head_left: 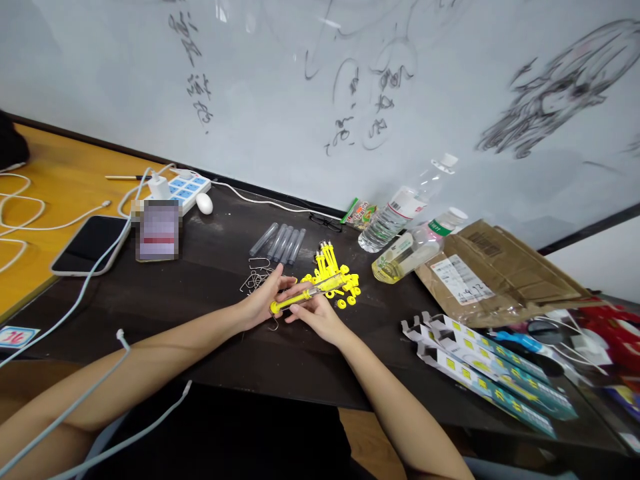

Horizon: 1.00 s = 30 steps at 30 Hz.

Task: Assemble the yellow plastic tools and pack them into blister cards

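A yellow plastic rod in a clear tube [299, 298] is gripped by the left hand [261, 298] and right hand [317, 313] above the dark table [210, 327]. Assembly seems underway; careful alignment is called for next.

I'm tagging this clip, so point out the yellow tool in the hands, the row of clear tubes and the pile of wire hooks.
yellow tool [286, 304]: head view, on its yellow handle.
clear tubes [281, 243]: head view, middle of the row.
wire hooks [255, 277]: head view, centre of the pile.
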### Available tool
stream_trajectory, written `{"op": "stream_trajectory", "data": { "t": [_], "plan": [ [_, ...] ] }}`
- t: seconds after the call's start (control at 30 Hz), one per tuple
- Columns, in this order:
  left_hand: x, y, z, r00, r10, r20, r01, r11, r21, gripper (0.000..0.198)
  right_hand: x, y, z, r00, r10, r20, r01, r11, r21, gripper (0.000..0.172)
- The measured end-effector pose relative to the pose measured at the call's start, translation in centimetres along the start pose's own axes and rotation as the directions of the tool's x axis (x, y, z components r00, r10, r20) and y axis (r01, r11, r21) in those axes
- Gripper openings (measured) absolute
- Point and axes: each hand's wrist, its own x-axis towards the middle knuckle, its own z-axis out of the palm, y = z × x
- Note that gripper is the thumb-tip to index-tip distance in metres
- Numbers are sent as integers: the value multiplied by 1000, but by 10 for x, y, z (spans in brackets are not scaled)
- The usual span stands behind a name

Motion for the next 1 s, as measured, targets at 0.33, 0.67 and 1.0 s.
{"op": "stream_trajectory", "data": {
  "t": [0.33,0.67,1.0],
  "plan": [
    [3,-3,-3,992,124,-16,-124,992,4,34,2,0,-15,986,-12,-166,36,989,143,24],
    [-4,6,-4,896,441,54,-433,894,-116,30,2,-7,-26,980,20,-199,15,985,171,25],
    [2,1,-13,743,661,107,-575,546,609,33,2,-12,-32,967,32,-254,9,988,157,25]
  ]
}}
